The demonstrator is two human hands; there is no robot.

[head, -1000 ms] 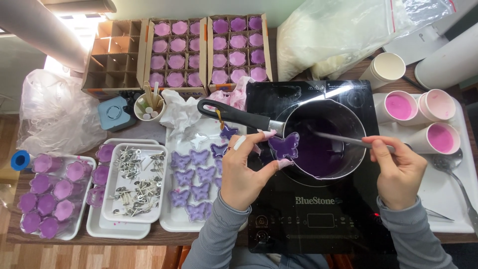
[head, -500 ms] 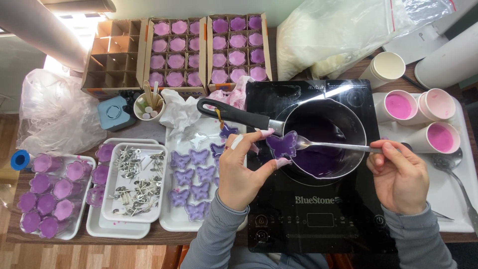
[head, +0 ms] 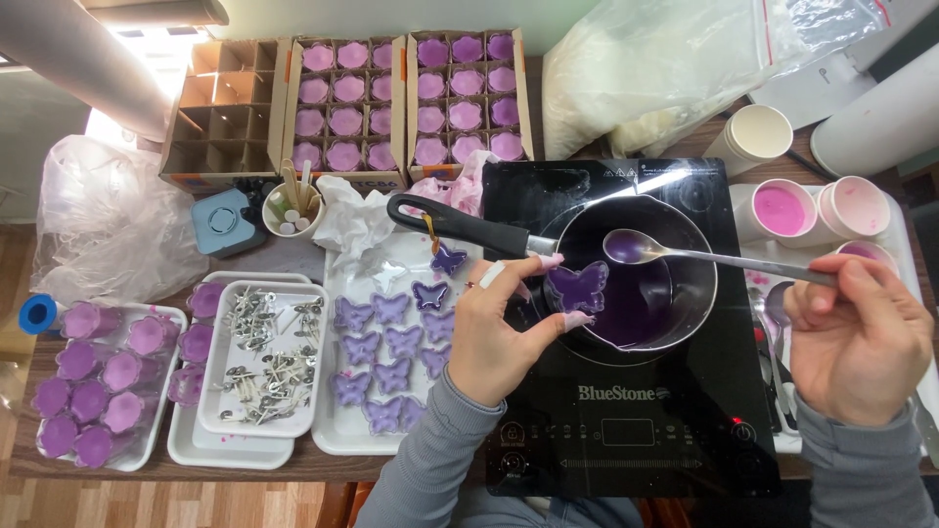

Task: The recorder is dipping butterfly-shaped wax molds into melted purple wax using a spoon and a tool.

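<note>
My left hand (head: 504, 328) pinches a small purple butterfly mould (head: 577, 288) over the left rim of a dark saucepan (head: 685, 256) that holds purple liquid (head: 626, 318). In my right hand (head: 856, 337) is a metal spoon (head: 685, 254); its bowl hovers above the pan, just right of and above the butterfly. The pan stands on a black induction hob (head: 636, 430), with its black handle (head: 455, 223) pointing left.
A white tray (head: 337, 430) left of the hob carries several purple butterfly moulds. Farther left are a tray of metal wick holders (head: 259, 357) and a tray of purple cups (head: 88, 381). Cardboard boxes of pink-filled cups (head: 411, 98) stand at the back. Paper cups of pink liquid (head: 782, 210) are on the right.
The spoon has risen out of the purple liquid and moved up and right, away from the butterfly mould. My right hand shifted slightly right. The left hand still holds the mould over the pan.
</note>
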